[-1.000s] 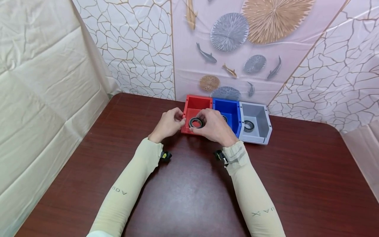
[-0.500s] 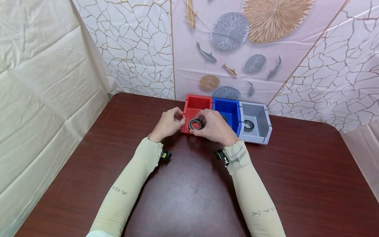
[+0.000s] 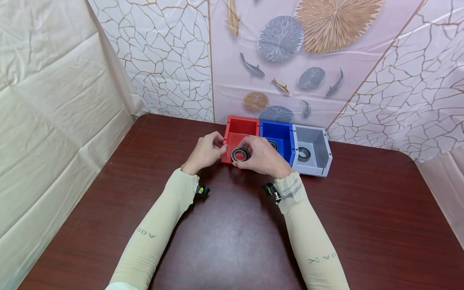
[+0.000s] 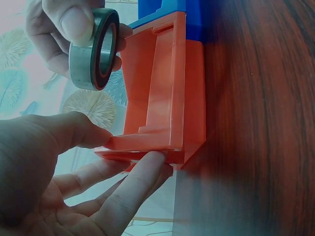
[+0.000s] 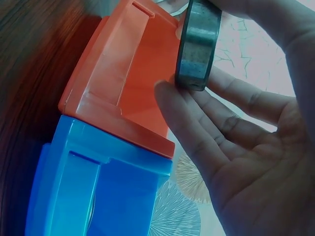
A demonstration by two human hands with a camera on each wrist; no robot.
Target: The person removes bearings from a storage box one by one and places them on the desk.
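Note:
A ball bearing (image 4: 82, 64), a metal ring with a dark face, is held between the thumb and fingers of my right hand (image 3: 264, 157). In the head view it appears over the front part of the red bin (image 3: 243, 127). My left hand (image 3: 204, 153) pinches that bin's left side wall, thumb on one side and fingers on the other in the left wrist view. Another bearing (image 3: 276, 145) lies in the blue bin (image 3: 276, 128), partly hidden by my right hand. A third bearing (image 3: 309, 154) rests in the grey bin (image 3: 320, 151).
The three bins stand side by side at the back of the dark brown table (image 3: 224, 241), close to a patterned backdrop (image 3: 174, 60). A pale cloth (image 3: 54, 121) hangs on the left.
The bearing in my right hand has dropped slightly toward the front of the red bin. My left hand stays on the bin wall.

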